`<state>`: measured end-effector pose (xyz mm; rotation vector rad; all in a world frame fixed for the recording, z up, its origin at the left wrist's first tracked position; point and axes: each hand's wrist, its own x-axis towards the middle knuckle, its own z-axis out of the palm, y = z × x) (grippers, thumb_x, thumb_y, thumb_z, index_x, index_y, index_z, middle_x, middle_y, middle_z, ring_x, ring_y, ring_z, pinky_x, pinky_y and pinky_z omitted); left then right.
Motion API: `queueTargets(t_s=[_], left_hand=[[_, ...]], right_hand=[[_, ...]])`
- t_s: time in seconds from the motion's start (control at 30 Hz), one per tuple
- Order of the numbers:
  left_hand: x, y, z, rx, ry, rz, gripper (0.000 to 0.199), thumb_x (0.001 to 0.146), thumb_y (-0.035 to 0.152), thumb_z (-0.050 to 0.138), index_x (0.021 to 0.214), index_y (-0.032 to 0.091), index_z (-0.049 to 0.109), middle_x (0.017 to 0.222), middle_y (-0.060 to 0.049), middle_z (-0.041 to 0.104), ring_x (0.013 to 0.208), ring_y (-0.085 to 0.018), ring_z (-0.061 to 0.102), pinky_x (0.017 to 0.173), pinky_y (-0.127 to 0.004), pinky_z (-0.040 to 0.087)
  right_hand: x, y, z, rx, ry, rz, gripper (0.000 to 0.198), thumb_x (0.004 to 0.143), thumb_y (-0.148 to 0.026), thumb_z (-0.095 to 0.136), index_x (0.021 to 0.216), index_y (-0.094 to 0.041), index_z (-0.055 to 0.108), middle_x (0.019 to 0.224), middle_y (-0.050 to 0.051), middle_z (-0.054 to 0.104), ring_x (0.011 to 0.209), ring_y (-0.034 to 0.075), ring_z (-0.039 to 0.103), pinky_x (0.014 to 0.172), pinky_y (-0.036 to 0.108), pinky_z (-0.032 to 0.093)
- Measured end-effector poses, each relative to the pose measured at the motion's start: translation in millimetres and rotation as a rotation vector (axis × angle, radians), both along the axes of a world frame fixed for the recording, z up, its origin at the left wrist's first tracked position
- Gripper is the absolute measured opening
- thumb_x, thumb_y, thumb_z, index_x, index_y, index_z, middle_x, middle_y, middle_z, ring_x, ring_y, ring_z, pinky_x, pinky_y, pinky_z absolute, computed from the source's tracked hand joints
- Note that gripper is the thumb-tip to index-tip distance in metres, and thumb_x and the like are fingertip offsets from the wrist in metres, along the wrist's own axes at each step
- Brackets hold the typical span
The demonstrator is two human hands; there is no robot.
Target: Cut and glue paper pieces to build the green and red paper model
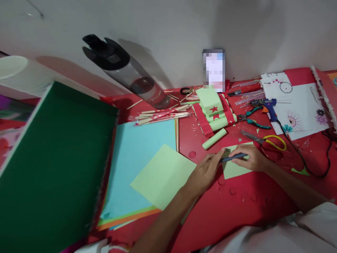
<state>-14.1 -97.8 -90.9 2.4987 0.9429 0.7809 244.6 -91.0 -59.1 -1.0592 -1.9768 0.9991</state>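
A dark blue pen [234,157] lies level between my two hands, over a small pale green sheet of paper [237,170]. My right hand [250,159] grips the pen near its right end. The fingers of my left hand [206,170] close at the pen's left end and rest beside the sheet's left edge; the very tip is hidden there. A small dark star outline [227,150] shows on the paper, just above the pen. Left of my hands, a larger pale green sheet [163,175] overlaps light blue paper [142,140], partly under my left forearm.
Behind my hands are a green roll [214,138], a green box with a red star [210,102], yellow-handled scissors [263,139], pliers [254,119] and a glue gun [268,105]. A bottle [142,88], wooden sticks [163,116], a phone [214,68] and a green board [60,158] stand around.
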Motion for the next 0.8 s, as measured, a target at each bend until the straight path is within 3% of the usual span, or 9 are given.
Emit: queueTargets(t_s=[0.2, 0.37, 0.53, 0.67, 0.8], left_hand=[[3, 2, 13.8, 0.202, -0.048, -0.083, 0.074, 0.105, 0.004, 0.051, 0.171, 0.014, 0.019, 0.125, -0.019, 0.075, 0.103, -0.024, 0.072, 0.092, -0.038, 0.062], [5, 2, 18.7, 0.199, -0.021, -0.036, 0.055, 0.106, 0.013, 0.055, 0.159, 0.016, 0.042, 0.103, -0.012, 0.073, 0.089, -0.022, 0.071, 0.083, -0.033, 0.061], [3, 6, 26.3, 0.237, -0.046, 0.011, 0.025, 0.107, 0.018, 0.050, 0.130, 0.018, 0.061, 0.102, -0.011, 0.070, 0.088, -0.021, 0.069, 0.076, -0.029, 0.060], [-13, 16, 31.1, 0.228, -0.056, 0.129, 0.020, 0.109, 0.020, 0.046, 0.120, 0.019, 0.063, 0.104, -0.009, 0.065, 0.086, -0.017, 0.067, 0.074, -0.026, 0.057], [-38, 32, 30.8, 0.186, -0.059, 0.396, 0.025, 0.112, 0.031, 0.043, 0.109, 0.019, 0.064, 0.101, -0.008, 0.059, 0.087, -0.019, 0.064, 0.074, -0.029, 0.055]], right_hand=[[0, -5, -1, -0.016, -0.183, 0.009, 0.017, 0.101, -0.038, 0.068, 0.106, -0.023, 0.062, 0.081, 0.001, 0.072, 0.064, 0.016, 0.063, 0.065, 0.026, 0.048], [-1, -6, 2, -0.025, -0.294, 0.087, 0.016, 0.103, -0.033, 0.064, 0.113, -0.023, 0.058, 0.098, 0.006, 0.077, 0.085, 0.022, 0.073, 0.078, 0.030, 0.050], [-2, -5, -1, 0.005, -0.328, 0.132, 0.022, 0.099, -0.034, 0.068, 0.114, -0.023, 0.058, 0.093, 0.005, 0.076, 0.081, 0.022, 0.072, 0.074, 0.030, 0.048], [-1, -5, -3, 0.025, -0.206, 0.072, 0.019, 0.102, -0.035, 0.062, 0.113, -0.022, 0.055, 0.081, 0.000, 0.070, 0.065, 0.016, 0.064, 0.062, 0.027, 0.043], [0, -5, -4, 0.056, -0.156, -0.035, 0.011, 0.104, -0.032, 0.057, 0.109, -0.023, 0.054, 0.080, -0.002, 0.069, 0.063, 0.014, 0.060, 0.060, 0.025, 0.041]])
